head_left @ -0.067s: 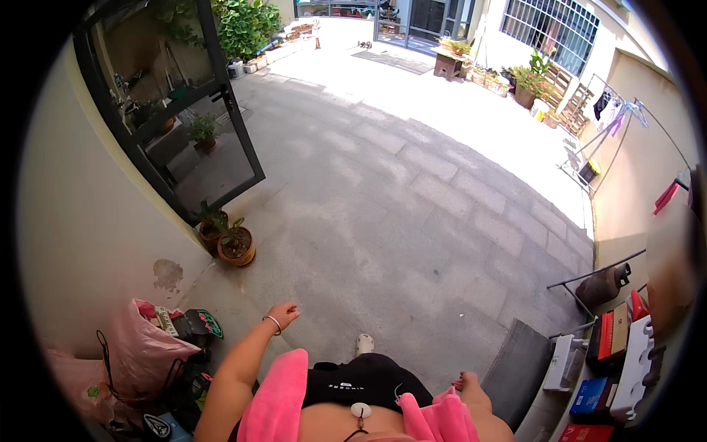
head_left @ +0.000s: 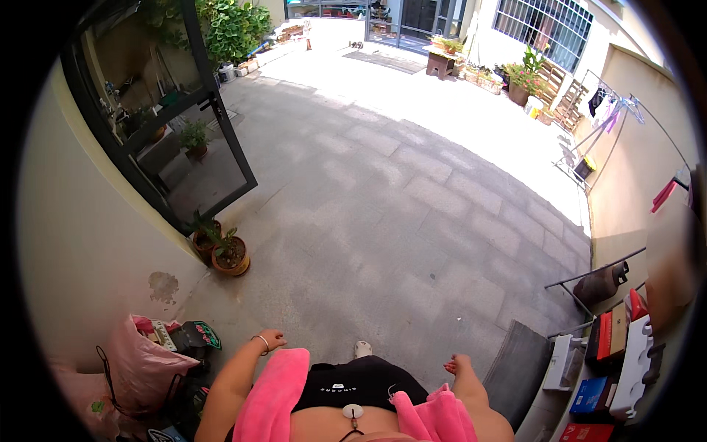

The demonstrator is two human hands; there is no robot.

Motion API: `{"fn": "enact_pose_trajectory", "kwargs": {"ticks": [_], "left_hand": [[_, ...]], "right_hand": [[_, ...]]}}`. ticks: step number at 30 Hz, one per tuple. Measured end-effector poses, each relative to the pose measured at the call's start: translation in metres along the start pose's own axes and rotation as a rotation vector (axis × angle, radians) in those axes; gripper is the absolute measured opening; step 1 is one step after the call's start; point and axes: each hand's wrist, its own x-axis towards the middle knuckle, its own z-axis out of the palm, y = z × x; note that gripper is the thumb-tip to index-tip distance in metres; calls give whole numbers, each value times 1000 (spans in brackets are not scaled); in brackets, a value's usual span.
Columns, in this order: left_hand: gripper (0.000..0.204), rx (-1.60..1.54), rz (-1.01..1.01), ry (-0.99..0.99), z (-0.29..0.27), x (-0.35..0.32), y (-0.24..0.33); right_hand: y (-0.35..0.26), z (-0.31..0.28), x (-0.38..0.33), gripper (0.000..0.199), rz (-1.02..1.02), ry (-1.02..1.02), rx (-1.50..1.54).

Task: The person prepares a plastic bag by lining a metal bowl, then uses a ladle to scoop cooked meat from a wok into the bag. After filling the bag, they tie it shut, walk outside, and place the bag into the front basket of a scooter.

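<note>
My left hand (head_left: 273, 339) hangs beside my body above the paving, a pale bracelet (head_left: 261, 342) round its wrist. Its fingers are loosely bent and apart, with nothing held. On the other side my right hand (head_left: 458, 364) hangs low, fingers slightly curled, also without anything visible in it. Two ends of a pink fluffy cloth (head_left: 277, 394) lie over my front, one near each arm. Between them hangs a white round pendant (head_left: 353, 411) on a dark cord. A light-coloured shoe (head_left: 362, 349) shows past my black clothing (head_left: 346, 383).
Potted plants (head_left: 231, 256) stand by the open dark-framed door (head_left: 221, 140) at left. Pink bags (head_left: 147, 361) lie near left. At right are a dark mat (head_left: 519, 368), stacked boxes (head_left: 589, 395), a gas cylinder (head_left: 600, 285) and a drying rack (head_left: 589, 147). Grey paving (head_left: 346, 243) stretches ahead.
My left hand has swung back and down toward my body. My right hand has come forward and up a little. The view has shifted slightly.
</note>
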Motion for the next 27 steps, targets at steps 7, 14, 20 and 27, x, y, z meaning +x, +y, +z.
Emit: {"fn": "enact_pose_trajectory", "kwargs": {"ticks": [7, 14, 20, 27], "left_hand": [[39, -712, -934, 70, -9, -21, -96], [32, -1019, -944, 204, -124, 159, -130], [27, -1199, -928, 415, -311, 309, -220], [33, -572, 61, 653, -632, 537, -153]], "right_hand": [[-255, 231, -59, 27, -588, -283, -501], [-358, 360, -11, 25, -395, -104, -316], [-429, 416, 7, 31, -97, -90, -631], [-549, 510, 63, 30, 103, 46, -249]]}}
